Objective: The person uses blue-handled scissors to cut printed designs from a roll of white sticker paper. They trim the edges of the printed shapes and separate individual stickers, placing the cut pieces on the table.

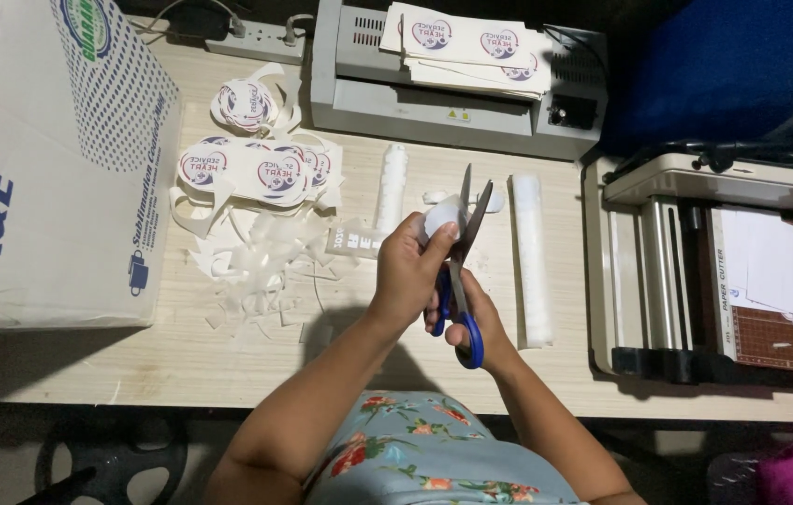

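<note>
The left hand point(407, 271) pinches a small white laminated cutout point(440, 217) above the wooden table point(181, 365), fingers closed on it. The right hand point(471, 313) grips blue-handled scissors point(460, 281), blades parted at the cutout's edge. Trimmed round stickers point(261, 170) and clear offcuts point(261, 266) lie left; uncut printed sheets point(471, 47) wait on the laminator point(434, 112), so the work looks partly done.

small print workshop | laminator point(457, 93) | paper cutter point(742, 271) | sticker cutouts point(256, 173)
</note>
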